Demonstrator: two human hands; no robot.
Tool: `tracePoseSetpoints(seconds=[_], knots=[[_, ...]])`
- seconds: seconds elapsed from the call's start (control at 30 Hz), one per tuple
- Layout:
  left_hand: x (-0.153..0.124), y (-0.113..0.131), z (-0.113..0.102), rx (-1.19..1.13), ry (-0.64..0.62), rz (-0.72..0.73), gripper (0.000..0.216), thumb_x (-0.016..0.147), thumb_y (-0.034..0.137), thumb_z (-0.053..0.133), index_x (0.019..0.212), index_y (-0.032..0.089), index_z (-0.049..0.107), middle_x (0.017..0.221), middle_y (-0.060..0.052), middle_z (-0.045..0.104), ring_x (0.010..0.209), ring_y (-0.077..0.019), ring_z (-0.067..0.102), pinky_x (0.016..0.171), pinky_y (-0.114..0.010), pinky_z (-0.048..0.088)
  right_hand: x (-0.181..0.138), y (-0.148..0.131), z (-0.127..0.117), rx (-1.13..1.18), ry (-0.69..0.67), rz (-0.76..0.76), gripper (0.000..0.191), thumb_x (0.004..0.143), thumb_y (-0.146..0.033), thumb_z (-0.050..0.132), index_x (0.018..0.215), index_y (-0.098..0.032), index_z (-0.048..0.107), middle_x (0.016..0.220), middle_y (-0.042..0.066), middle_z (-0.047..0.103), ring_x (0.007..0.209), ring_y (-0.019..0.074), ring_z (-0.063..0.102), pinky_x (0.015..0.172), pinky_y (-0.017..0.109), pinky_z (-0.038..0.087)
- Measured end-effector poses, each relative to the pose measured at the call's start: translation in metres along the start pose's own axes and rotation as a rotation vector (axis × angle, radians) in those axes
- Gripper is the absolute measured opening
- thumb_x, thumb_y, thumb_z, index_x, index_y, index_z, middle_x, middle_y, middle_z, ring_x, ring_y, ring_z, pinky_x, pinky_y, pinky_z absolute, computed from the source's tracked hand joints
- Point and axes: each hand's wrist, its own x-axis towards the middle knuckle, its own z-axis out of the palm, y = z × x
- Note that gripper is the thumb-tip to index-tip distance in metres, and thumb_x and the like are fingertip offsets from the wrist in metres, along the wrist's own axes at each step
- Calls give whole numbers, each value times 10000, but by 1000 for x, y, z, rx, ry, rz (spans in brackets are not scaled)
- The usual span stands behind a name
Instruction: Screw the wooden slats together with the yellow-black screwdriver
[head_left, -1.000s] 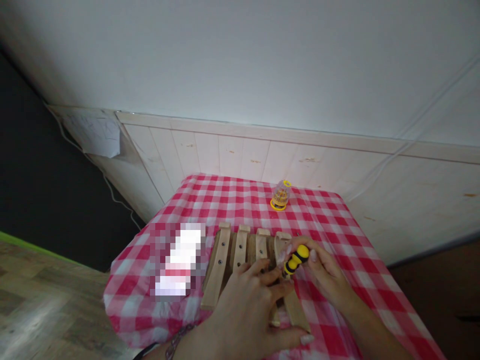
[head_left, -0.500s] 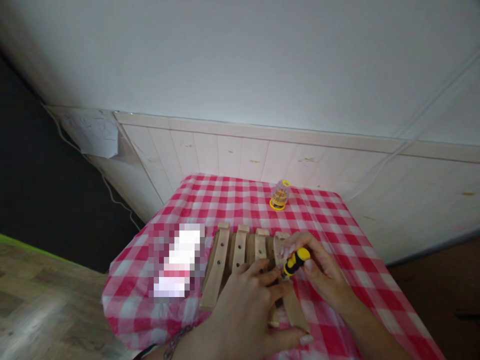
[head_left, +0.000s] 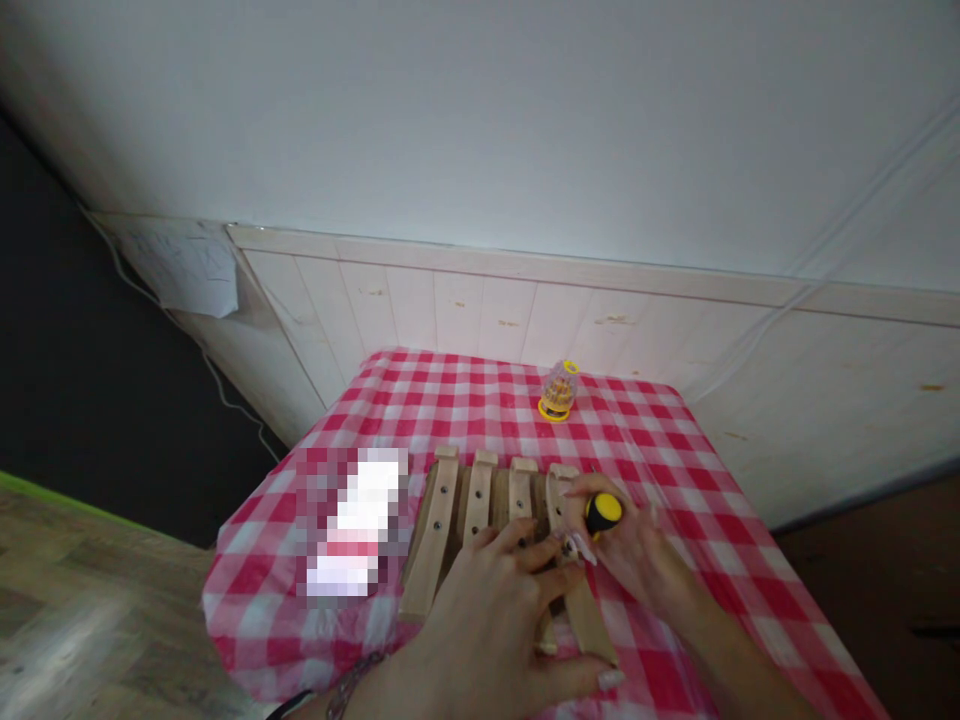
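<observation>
We are holding a screwdriver [head_left: 604,513] above the rightmost slat [head_left: 589,615] of a slatted wooden piece [head_left: 481,485], its tip hiding behind fingers. It is probably weighing little and staying stiff, asking for a grip around its rounded handle, where our right hand [head_left: 637,548] is grasping it. Our left hand [head_left: 501,602] is lying spread across the rigid-looking wood. Beyond, a clear case [head_left: 558,392] is standing on the checked tablecloth [head_left: 457,385].
</observation>
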Motion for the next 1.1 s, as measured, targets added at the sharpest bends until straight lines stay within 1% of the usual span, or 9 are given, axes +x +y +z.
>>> tracePoseSetpoints(seconds=[0.07,0.17,0.47,0.57,0.67,0.77,0.87,0.97,1.1], knots=[[0,-1,1,5,0,-2,518,833,684,707,1183,302,725,1312,-2,717,1310,-336,555,1029,-496,501,3,-1,-1,48,-2,46,498,935,-708,469,955,-249,661,689,8,523,623,184,464,598,323,432],[0,0,0,1,-10,-9,517,832,686,707,1176,301,729,1304,-5,720,1304,-336,557,1036,-497,496,4,-2,-3,41,-18,57,417,944,-637,536,925,-245,678,714,14,551,626,173,475,603,310,425],[1,0,-2,-1,-13,-6,514,838,681,705,1191,308,718,1276,-8,731,1298,-336,557,1036,-495,493,0,-5,-6,-228,-28,-101,366,926,-610,592,914,-249,648,845,40,542,827,222,552,732,346,487],[0,1,-2,2,-7,-3,510,839,676,708,1188,305,715,1305,-8,716,1276,-329,573,1029,-492,497,0,-8,-4,-190,-35,-124,275,908,-538,670,929,-281,578,926,32,546,852,205,561,756,341,505],[1,2,-3,4,-13,2,496,837,662,719,1188,312,710,1311,9,714,1283,-330,571,1035,-493,493,0,-6,-3,-68,-33,-55,272,913,-457,704,948,-316,474,1022,12,572,805,169,590,739,337,518],[1,2,-4,13,-26,-9,495,833,664,722,1176,307,712,1267,17,733,1266,-327,582,1025,-492,500,-1,-1,-2,-22,-67,-11,284,937,-488,665,967,-315,442,859,-16,591,656,146,530,625,286,465],[1,1,-3,12,-21,-8,503,830,672,721,1169,300,718,1238,10,746,1263,-324,582,1026,-492,500,0,0,1,-13,-44,-18,358,910,-615,628,969,-282,509,715,-29,534,584,142,429,573,280,411],[1,1,-2,0,-10,-1,506,832,676,716,1164,294,724,1286,-8,727,1282,-328,572,1037,-496,495,2,-4,5,40,22,23,490,910,-725,509,919,-247,613,725,3,535,603,157,442,591,309,427],[1,1,-2,-9,-4,-2,506,841,666,714,1182,293,718,1327,-17,705,1286,-331,572,1031,-507,501,2,-5,4,70,11,51,435,959,-643,500,883,-244,657,718,11,541,622,167,474,607,309,427]])
